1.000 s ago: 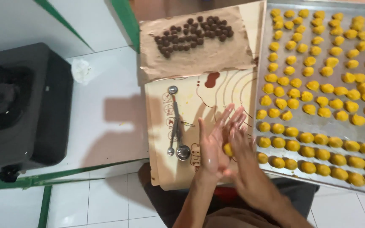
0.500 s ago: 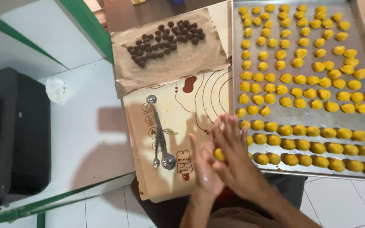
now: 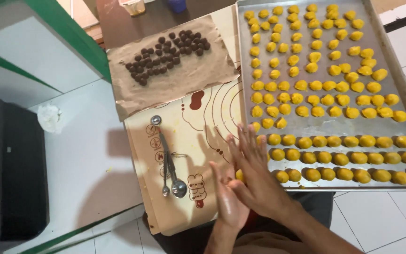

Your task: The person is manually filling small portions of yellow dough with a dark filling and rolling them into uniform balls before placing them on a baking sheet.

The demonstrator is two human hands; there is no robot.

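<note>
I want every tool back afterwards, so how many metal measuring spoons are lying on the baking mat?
2 that I can separate: the shiny metal measuring spoons lie crossed on the beige printed baking mat, bowls towards the person, left of the hands; a third could hide beneath.

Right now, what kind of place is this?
Probably a home kitchen set up for baking on a white tiled floor: a metal baking tray of yellow dough balls, a printed beige pastry mat, and dark brown balls on brown parchment paper.
</note>
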